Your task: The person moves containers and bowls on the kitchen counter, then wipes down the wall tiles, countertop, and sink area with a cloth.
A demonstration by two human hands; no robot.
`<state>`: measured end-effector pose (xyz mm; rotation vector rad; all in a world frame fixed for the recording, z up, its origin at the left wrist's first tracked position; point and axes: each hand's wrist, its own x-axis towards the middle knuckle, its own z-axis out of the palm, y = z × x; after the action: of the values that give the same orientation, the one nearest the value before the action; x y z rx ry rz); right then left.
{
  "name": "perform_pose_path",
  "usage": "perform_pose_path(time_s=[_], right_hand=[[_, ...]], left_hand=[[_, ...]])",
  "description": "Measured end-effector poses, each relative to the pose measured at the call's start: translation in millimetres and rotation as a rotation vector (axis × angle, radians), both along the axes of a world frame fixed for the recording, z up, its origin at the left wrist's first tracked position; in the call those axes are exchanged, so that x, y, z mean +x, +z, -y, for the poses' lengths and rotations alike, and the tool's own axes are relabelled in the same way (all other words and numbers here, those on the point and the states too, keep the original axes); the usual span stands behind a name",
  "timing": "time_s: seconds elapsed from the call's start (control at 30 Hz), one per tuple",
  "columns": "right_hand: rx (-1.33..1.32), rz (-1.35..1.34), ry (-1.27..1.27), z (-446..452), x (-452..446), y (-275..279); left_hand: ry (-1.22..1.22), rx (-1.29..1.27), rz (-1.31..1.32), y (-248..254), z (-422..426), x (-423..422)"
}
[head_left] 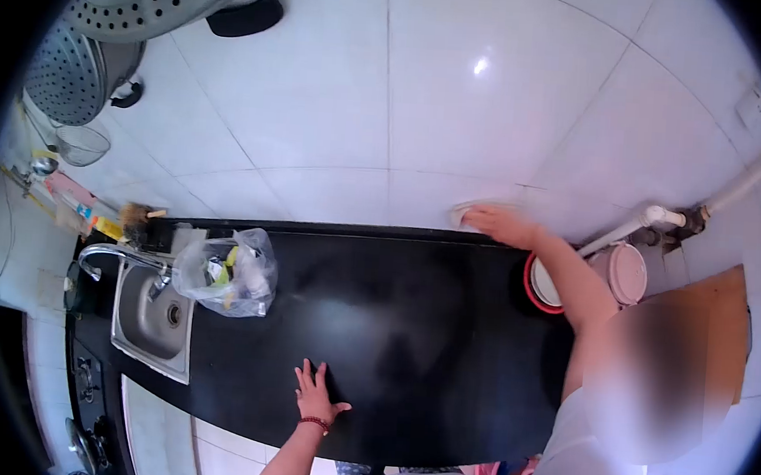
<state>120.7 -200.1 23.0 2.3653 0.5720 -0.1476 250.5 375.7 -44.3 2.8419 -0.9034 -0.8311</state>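
My left hand lies with fingers spread on the black countertop near its front edge, a red beaded bracelet at the wrist. Against the white tiled wall, just above the counter's back ledge, my right hand presses a pale cloth; the hand is slightly blurred. Left of centre on the counter sits a clear plastic bag with yellow, green and white items inside.
A steel sink with a faucet is at the left. Perforated steamer pans hang upper left. At the right stand a red-rimmed container, a pink container, a white pipe and a brown board.
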Motion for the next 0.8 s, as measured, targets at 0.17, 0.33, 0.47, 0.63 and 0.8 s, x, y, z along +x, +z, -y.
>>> perform_pose_path(time_s=[0.17, 0.33, 0.47, 0.63, 0.8], right_hand=[[0.808, 0.141, -0.75, -33.7, -16.4, 235.8], [-0.056, 1.21, 0.032, -13.0, 25.6, 290.4], [0.155, 1.188, -0.045, -32.2, 54.5, 208.4], [0.053, 0.434, 0.031, -26.7, 29.6, 40.1], [0.047, -0.056, 0.057, 3.4, -15.9, -51.3]], left_hand=[[0.009, 0.023, -0.02, 0.9, 5.5, -1.7], [0.026, 0.019, -0.026, 0.6, 12.2, -2.3], [0.016, 0.018, -0.03, -0.3, 11.8, -1.0], [-0.008, -0.003, -0.016, -1.8, 10.6, -1.7], [-0.011, 0.001, -0.019, -1.2, 9.1, -2.2]])
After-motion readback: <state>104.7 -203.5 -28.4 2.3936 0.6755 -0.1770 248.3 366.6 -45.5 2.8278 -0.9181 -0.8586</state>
